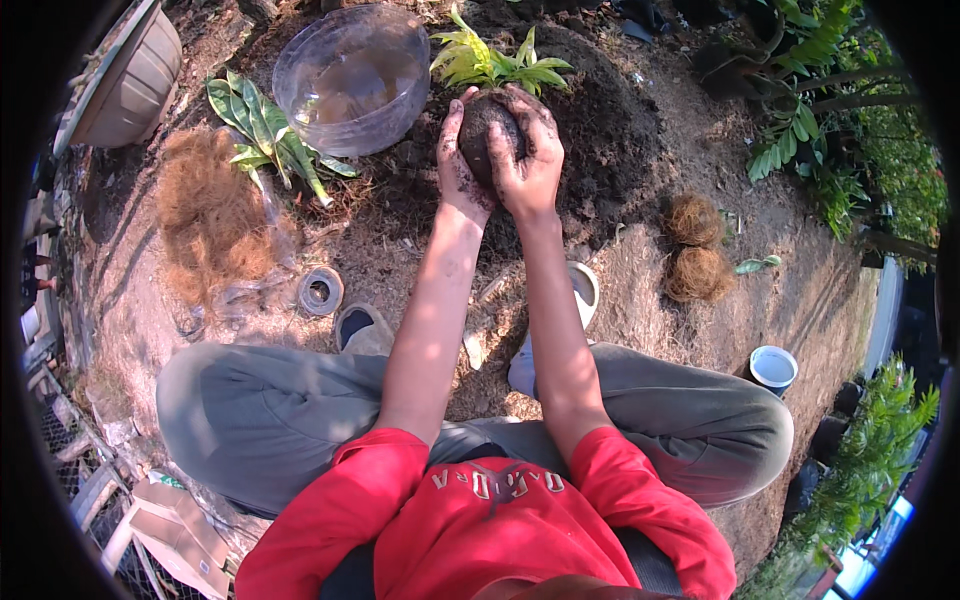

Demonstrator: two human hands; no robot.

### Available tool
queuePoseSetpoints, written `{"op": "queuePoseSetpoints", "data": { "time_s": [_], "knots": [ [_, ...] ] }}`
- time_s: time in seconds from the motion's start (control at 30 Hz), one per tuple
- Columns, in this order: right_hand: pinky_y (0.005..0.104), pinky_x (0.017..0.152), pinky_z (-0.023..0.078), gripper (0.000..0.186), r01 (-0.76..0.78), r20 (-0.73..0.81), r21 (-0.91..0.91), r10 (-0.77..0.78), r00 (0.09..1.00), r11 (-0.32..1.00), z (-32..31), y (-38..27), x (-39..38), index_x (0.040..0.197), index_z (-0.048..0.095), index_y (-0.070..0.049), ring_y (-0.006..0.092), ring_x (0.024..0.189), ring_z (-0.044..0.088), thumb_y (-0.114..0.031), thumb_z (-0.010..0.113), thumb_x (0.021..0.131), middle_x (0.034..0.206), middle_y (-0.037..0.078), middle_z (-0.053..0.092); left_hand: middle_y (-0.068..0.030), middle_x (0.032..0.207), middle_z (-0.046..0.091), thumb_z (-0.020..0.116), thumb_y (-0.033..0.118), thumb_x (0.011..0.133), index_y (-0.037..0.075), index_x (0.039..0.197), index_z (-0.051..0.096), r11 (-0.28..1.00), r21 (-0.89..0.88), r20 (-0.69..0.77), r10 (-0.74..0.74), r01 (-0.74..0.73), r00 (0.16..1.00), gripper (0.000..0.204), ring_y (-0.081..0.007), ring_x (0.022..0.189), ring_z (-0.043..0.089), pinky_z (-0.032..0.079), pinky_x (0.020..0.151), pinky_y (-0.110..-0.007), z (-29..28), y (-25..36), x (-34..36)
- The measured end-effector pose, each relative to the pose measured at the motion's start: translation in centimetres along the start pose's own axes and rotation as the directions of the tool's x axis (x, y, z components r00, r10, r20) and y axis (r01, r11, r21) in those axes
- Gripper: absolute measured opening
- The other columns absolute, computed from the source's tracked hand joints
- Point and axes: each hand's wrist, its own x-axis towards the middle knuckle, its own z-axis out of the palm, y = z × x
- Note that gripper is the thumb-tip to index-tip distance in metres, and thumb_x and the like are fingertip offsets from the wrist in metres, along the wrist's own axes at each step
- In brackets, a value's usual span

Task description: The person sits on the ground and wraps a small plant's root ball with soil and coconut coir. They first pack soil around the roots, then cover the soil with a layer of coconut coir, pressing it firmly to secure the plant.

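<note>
Both hands, left hand (458, 160) and right hand (528, 150), cup the soil ball (487, 135) at 12 o'clock over the dirt mound (610, 130); best pressed evenly, plant (495, 62) upright.

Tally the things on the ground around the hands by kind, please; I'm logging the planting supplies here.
Soil ball with plant, pressed between left hand and right hand: 1
Loose leafy plant: 1
Clear plastic bowl: 1
Coconut fibre balls: 2
Loose fibre pile: 1
Tape roll: 1
White cup: 1
Brown pot: 1
Total: 9
</note>
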Motion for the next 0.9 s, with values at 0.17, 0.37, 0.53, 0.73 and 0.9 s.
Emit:
{"op": "queuePoseSetpoints", "data": {
  "time_s": [0.17, 0.37, 0.53, 0.73, 0.9],
  "knots": [
    [0.0431, 0.100, 0.042, 0.035, 0.027, 0.047, -0.011, -0.026, 0.999, 1.000, 0.0, -0.6, 1.1, 0.107, 0.064, 0.000, 0.0364, 0.112, 0.056, -0.020, 0.068, 0.078, 0.118, 0.020, 0.060, -0.0107, 0.118, 0.060, 0.044, 0.034, 0.099, 0.011, 0.127, 0.050, 0.997, 0.035, 0.014, 0.070, -0.070, 0.997, 0.037, -0.0240, 0.106, 0.060, 0.050, 0.093, -0.040, 0.3, -0.1, 0.1],
    [0.0433, 0.100, 0.042, 0.039, 0.031, -0.152, 0.176, -0.004, 0.988, 0.984, 0.7, -1.3, 0.6, 0.110, 0.065, 0.001, 0.0358, 0.114, 0.055, -0.018, 0.070, 0.075, 0.120, 0.021, 0.058, -0.0103, 0.121, 0.057, 0.043, 0.036, 0.099, 0.009, 0.131, 0.047, 0.964, 0.214, 0.014, 0.158, -0.157, 0.987, 0.042, -0.0224, 0.109, 0.057, 0.049, 0.094, -0.039, 0.8, 0.6, 0.3],
    [0.0388, 0.099, 0.043, 0.037, -0.144, -0.196, 0.712, 0.391, 0.899, 0.687, 0.6, -0.9, 0.4, 0.113, 0.061, 0.002, 0.0264, 0.112, 0.057, -0.020, 0.066, 0.084, 0.119, 0.015, 0.061, -0.0081, 0.116, 0.059, 0.047, 0.044, 0.099, 0.002, 0.124, 0.057, 0.799, 0.533, 0.103, 0.266, -0.279, 0.959, 0.049, -0.0160, 0.105, 0.057, 0.046, 0.093, -0.031, 3.9, 0.7, -0.6],
    [0.0395, 0.097, 0.047, 0.045, -0.159, 0.071, 0.982, 0.576, 0.814, 0.104, -0.3, -0.8, 0.4, 0.118, 0.058, 0.000, 0.0247, 0.109, 0.059, -0.036, 0.050, 0.094, 0.121, 0.013, 0.058, -0.0065, 0.110, 0.065, 0.051, 0.041, 0.098, 0.001, 0.113, 0.065, 0.315, 0.793, 0.483, 0.197, -0.521, 0.853, 0.045, -0.0134, 0.105, 0.057, 0.042, 0.095, -0.029, 5.7, 3.3, 0.3],
    [0.0321, 0.098, 0.041, 0.028, -0.264, -0.128, 0.788, 0.567, 0.814, 0.557, 0.4, -1.5, 1.7, 0.116, 0.059, 0.001, 0.0173, 0.111, 0.055, -0.010, 0.058, 0.091, 0.120, 0.011, 0.059, -0.0055, 0.104, 0.065, 0.055, 0.031, 0.097, 0.005, 0.109, 0.064, 0.800, 0.570, 0.103, 0.156, -0.187, 0.982, 0.030, -0.0137, 0.097, 0.059, 0.047, 0.087, -0.029, 2.1, 1.3, 1.1]
  ]
}}
